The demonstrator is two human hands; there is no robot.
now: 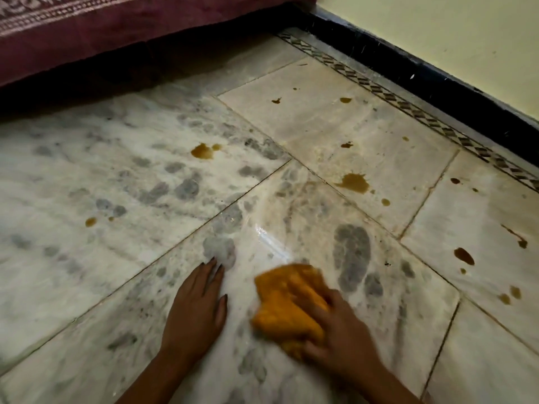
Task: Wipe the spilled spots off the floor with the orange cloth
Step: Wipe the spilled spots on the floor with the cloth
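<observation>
The orange cloth (287, 306) lies bunched on the marble floor (116, 176) near the bottom middle. My right hand (342, 339) grips its near side, fingers curled into the fabric, and the cloth looks blurred. My left hand (198, 309) rests flat on the floor just left of the cloth, fingers straight. Several brown spilled spots dot the tiles: a large one (354, 182) ahead of the cloth, another (202, 151) further left, a small one (91, 221) at the left, and a dark one (463, 256) at the right.
A maroon patterned bedcover (102, 33) hangs at the top left, with dark shadow beneath it. A black skirting (423, 74) and cream wall (437, 30) run along the right. A wet streak (271, 243) shines ahead of the cloth.
</observation>
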